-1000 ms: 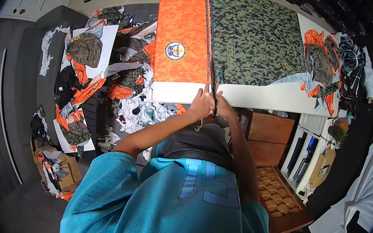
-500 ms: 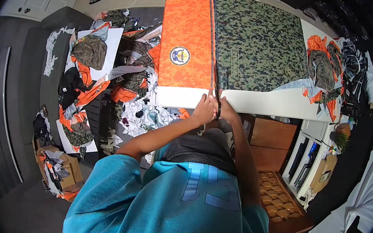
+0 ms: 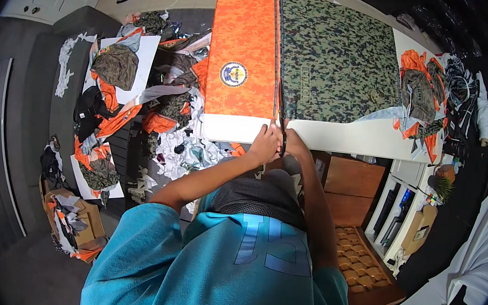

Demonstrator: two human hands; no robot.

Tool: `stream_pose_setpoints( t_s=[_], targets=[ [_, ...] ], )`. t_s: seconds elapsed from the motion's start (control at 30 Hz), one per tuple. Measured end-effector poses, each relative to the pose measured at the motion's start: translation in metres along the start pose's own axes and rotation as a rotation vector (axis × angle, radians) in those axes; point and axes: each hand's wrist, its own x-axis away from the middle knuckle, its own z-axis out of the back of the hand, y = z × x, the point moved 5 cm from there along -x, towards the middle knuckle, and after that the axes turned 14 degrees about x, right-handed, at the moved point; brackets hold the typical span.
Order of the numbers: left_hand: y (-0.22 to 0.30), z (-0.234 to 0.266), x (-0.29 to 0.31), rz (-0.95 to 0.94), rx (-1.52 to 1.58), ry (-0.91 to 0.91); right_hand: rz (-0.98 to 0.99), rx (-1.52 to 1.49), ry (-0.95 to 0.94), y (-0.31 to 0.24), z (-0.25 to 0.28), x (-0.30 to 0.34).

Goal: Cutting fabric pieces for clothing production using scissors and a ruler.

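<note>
Orange camouflage fabric point(image 3: 245, 32) with a round emblem lies flat beside green camouflage fabric point(image 3: 335, 60) on a white table point(image 3: 342, 138). A dark striped seam separates the two. At the near end of that seam, my right hand point(image 3: 296, 144) is closed round the handles of black scissors point(image 3: 284, 134). Their long blades point away from me along the seam. My left hand point(image 3: 265, 145) is closed beside them, its fingertips at the near edge of the orange fabric. The scissors and my fingers partly hide what it pinches.
Crumpled garments and scraps point(image 3: 115, 65) lie on white boards at the left. A cardboard box point(image 3: 76, 224) of offcuts stands below them. More bundled clothes point(image 3: 422, 91) sit at the table's right end. A wooden chair point(image 3: 357, 265) and a white shelf point(image 3: 391, 211) are near right.
The view has shifted very slightly. Both hands and the scissors stay at nearly the same spot by the near end of the seam.
</note>
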Motion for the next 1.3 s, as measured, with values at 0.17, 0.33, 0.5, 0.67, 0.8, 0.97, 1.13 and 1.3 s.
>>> stream_pose_setpoints(
  t_s=[0.17,0.33,0.5,0.67,0.8,0.97,1.13,1.3],
  targets=[
    [-0.001,-0.003,-0.001,0.013,0.052,0.075,-0.030,0.076,0.021,-0.003,0.007,-0.006],
    [-0.001,-0.001,-0.001,0.052,0.083,0.030,-0.034,0.102,0.042,-0.006,0.005,-0.010],
    [0.003,0.014,-0.003,0.033,0.052,0.079,-0.025,0.059,0.067,-0.013,0.009,-0.011],
    [0.005,0.021,-0.003,0.046,0.033,0.087,-0.081,0.115,0.100,-0.018,0.012,-0.010],
    [0.002,0.017,-0.002,0.042,0.058,0.080,0.058,0.160,0.162,-0.017,0.012,-0.016],
    [0.003,0.022,-0.003,-0.012,0.114,0.057,-0.106,0.217,0.052,0.000,0.014,-0.030],
    [0.001,0.021,-0.005,0.020,0.108,-0.031,-0.084,0.154,0.064,-0.012,0.015,-0.032],
    [0.002,0.022,-0.005,0.020,0.097,-0.032,-0.081,0.185,0.078,-0.016,0.017,-0.029]
  ],
)
